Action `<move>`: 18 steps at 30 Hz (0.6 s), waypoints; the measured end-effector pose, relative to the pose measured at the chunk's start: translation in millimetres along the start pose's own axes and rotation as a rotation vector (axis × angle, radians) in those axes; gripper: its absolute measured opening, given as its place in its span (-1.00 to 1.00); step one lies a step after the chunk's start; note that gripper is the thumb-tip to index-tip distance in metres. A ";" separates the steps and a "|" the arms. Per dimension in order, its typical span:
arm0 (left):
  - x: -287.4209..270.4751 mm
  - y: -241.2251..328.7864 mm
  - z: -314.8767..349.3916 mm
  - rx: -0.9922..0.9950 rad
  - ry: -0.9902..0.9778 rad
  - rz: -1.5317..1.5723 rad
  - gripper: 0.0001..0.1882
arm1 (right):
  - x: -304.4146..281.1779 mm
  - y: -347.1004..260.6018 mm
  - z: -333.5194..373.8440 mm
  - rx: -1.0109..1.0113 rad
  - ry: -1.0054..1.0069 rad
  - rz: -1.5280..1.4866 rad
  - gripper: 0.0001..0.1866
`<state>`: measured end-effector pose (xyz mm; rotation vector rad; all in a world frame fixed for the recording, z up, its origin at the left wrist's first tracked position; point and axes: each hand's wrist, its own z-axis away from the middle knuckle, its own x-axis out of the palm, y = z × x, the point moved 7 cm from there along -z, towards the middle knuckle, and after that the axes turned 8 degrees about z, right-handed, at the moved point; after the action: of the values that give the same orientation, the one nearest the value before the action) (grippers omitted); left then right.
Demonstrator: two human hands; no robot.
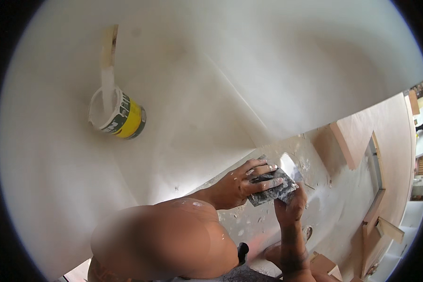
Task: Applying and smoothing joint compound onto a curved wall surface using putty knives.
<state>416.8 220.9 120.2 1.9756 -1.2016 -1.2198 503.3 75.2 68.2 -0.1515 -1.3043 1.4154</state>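
Observation:
My left hand [256,181] is closed, its fingers spread over a dark grey, flat-edged piece [281,190] smeared with white; its exact kind I cannot make out. Below and to the right, my right hand [292,206] grips what looks like a putty knife, whose shiny metal blade [289,164] shows beyond the dark piece. The handle is hidden in the fingers. Dark piece and blade meet in front of my body, and white flecks mark my fingers and left forearm.
On the large white surface at upper left stands a yellow and dark tub [131,120] with white paste on its rim. A paste-coated wooden stick [109,51] rises out of it. Wooden panels [376,131] and offcuts [326,265] lie at right, and the floor [239,225] carries white spatter.

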 end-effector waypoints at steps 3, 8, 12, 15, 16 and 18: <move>-1.6 -27.0 12.4 -0.243 0.010 0.110 -0.33 | -5.2 -15.6 9.4 -0.086 -0.110 -0.074 -0.67; 18.4 -108.8 76.5 -0.441 0.304 0.809 -0.65 | 24.6 -59.1 31.9 -0.595 0.023 0.500 -0.61; 7.0 -100.2 70.1 -1.094 0.683 1.581 -0.62 | 110.9 -59.2 32.1 -1.144 -0.684 1.516 -0.59; 31.3 -90.0 58.5 -0.903 0.472 2.003 -0.58 | 102.8 -22.3 18.9 -1.177 -0.680 1.693 -0.53; 27.9 -95.1 61.0 -0.848 0.558 1.925 -0.59 | 98.5 -10.9 10.3 -1.113 -0.641 1.789 -0.53; 3.1 -95.6 60.5 -0.789 0.657 1.788 -0.60 | 93.6 -5.6 -3.1 -1.043 -0.498 1.797 -0.46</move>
<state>403.2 264.3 16.6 0.1747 -1.1707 0.0339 476.8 146.5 123.1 -2.2277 -2.3595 1.9274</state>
